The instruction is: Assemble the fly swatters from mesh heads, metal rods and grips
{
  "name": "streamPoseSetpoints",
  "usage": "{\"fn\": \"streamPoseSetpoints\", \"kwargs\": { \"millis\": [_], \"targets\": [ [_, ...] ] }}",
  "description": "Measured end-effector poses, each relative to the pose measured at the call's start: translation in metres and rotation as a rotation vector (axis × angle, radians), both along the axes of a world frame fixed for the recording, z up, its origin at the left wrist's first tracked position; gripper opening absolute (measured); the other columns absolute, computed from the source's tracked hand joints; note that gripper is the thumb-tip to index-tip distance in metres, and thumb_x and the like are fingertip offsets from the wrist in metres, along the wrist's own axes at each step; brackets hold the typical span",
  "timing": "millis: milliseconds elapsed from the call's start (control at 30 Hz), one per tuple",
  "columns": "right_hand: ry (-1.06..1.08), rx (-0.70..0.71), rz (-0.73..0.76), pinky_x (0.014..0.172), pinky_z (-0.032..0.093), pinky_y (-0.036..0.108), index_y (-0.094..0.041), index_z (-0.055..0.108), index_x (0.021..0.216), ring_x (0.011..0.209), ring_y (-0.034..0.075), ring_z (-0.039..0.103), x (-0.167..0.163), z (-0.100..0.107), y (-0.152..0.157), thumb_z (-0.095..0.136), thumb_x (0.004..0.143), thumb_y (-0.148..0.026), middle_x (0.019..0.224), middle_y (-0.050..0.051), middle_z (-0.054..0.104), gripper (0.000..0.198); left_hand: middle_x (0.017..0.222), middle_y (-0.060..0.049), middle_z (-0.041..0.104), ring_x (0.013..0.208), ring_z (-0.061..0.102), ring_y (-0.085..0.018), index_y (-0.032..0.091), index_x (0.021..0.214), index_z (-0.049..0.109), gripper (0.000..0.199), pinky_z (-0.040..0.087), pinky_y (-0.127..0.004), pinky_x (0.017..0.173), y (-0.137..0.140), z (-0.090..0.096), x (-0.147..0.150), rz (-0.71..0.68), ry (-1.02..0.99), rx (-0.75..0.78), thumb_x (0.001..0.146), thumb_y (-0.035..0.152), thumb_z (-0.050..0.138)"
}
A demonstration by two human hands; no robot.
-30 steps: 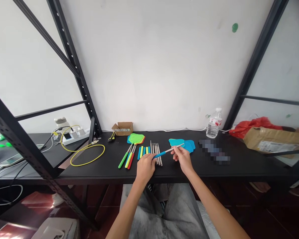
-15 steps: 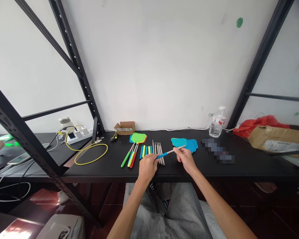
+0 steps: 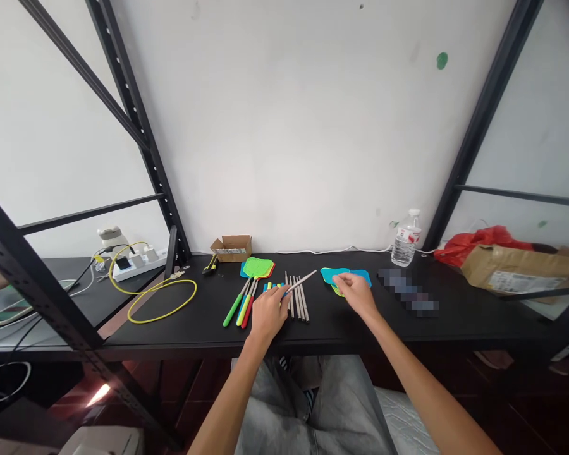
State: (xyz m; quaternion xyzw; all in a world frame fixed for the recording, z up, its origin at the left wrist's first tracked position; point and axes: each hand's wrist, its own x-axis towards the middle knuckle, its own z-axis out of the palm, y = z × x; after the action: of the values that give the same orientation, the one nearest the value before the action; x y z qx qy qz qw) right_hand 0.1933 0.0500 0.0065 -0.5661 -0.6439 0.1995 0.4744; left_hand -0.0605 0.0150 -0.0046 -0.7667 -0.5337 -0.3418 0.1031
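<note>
In the head view, the person's left hand (image 3: 269,311) has a narrow grip, closed on a slim grey tapered rod (image 3: 305,282) that slants up to the right over the desk (image 3: 360,332), its lower end hidden by the fingers. The right hand (image 3: 354,294) is at a loose stack of flat blue panels (image 3: 329,274) with a yellow-green edge showing beneath; its thumb and fingers are drawn together there, but I cannot tell whether they pinch a panel or only touch it.

The panels overlap unevenly, so a careless pull could drag several at once or fan them apart. The rod, held near one end, might tip or turn if the left grip slackens. Just under it lies a row of matching grey rods (image 3: 302,302); a low sweep of the left hand could roll these, or knock the short blue and yellow sleeves (image 3: 269,287) that the hand partly covers.

Close by on the left, long-handled swatters (image 3: 241,307) with green, yellow and red handles limit that hand's room. Farther back stand an open brown cardboard box (image 3: 233,249) and a clear plastic water bottle (image 3: 405,239). A looped yellow cable (image 3: 164,319) lies leftward, a blurred-out object (image 3: 405,289) rightward, and a battered brown carton (image 3: 519,268) beside a red plastic bag (image 3: 474,242) at the far right.
</note>
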Motion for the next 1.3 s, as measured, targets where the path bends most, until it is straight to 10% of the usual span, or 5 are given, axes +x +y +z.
{"fn": "streamPoseSetpoints", "kwargs": {
  "millis": [267, 667, 867, 1067, 1300],
  "targets": [
    [-0.914, -0.203, -0.191, 0.071, 0.045, 0.035, -0.015, 0.070, 0.092, 0.094, 0.032, 0.065, 0.012, 0.020, 0.028, 0.064, 0.080, -0.042, 0.096, 0.018, 0.070, 0.030, 0.103, -0.004, 0.071, 0.088, 0.067, -0.018, 0.026, 0.116, 0.064, 0.031, 0.043, -0.024, 0.067, -0.001, -0.002, 0.000, 0.028, -0.037, -0.049, 0.098, 0.036, 0.039],
    [-0.922, -0.173, -0.326, 0.074, 0.044, 0.037, -0.020, 0.072, 0.102, 0.088, 0.031, 0.066, 0.029, 0.044, 0.026, 0.047, 0.089, -0.034, 0.092, 0.016, 0.069, 0.032, 0.099, -0.004, 0.071, 0.084, 0.066, -0.018, 0.027, 0.115, 0.064, 0.030, 0.042, -0.024, 0.064, -0.002, -0.004, -0.002, 0.015, -0.084, -0.066, 0.098, 0.035, 0.040],
    [-0.533, 0.170, -0.498, 0.066, 0.044, 0.036, -0.015, 0.070, 0.076, 0.083, 0.030, 0.063, 0.057, 0.049, 0.028, 0.050, 0.085, -0.044, 0.082, 0.016, 0.067, 0.036, 0.098, -0.004, 0.071, 0.083, 0.065, -0.018, 0.027, 0.114, 0.064, 0.030, 0.042, -0.024, 0.065, -0.004, -0.004, 0.000, 0.022, -0.079, -0.073, 0.097, 0.037, 0.042],
    [0.531, -0.023, -0.188, 0.048, 0.048, 0.028, -0.018, 0.063, 0.079, 0.057, 0.019, 0.062, 0.039, 0.026, 0.017, 0.078, 0.059, -0.041, 0.069, 0.004, 0.067, 0.034, 0.094, -0.004, 0.070, 0.081, 0.065, -0.017, 0.027, 0.111, 0.065, 0.029, 0.042, -0.025, 0.065, -0.005, -0.004, 0.000, 0.009, -0.102, -0.079, 0.097, 0.037, 0.042],
    [0.886, -0.305, 0.108, 0.047, 0.052, 0.026, -0.019, 0.068, 0.087, 0.065, 0.019, 0.069, -0.004, -0.010, -0.013, 0.078, 0.065, -0.035, 0.095, 0.009, 0.075, 0.028, 0.090, -0.004, 0.070, 0.078, 0.064, -0.017, 0.027, 0.109, 0.068, 0.028, 0.041, -0.024, 0.065, -0.006, -0.004, 0.000, -0.002, -0.089, -0.076, 0.094, 0.035, 0.046]
  ]
}}
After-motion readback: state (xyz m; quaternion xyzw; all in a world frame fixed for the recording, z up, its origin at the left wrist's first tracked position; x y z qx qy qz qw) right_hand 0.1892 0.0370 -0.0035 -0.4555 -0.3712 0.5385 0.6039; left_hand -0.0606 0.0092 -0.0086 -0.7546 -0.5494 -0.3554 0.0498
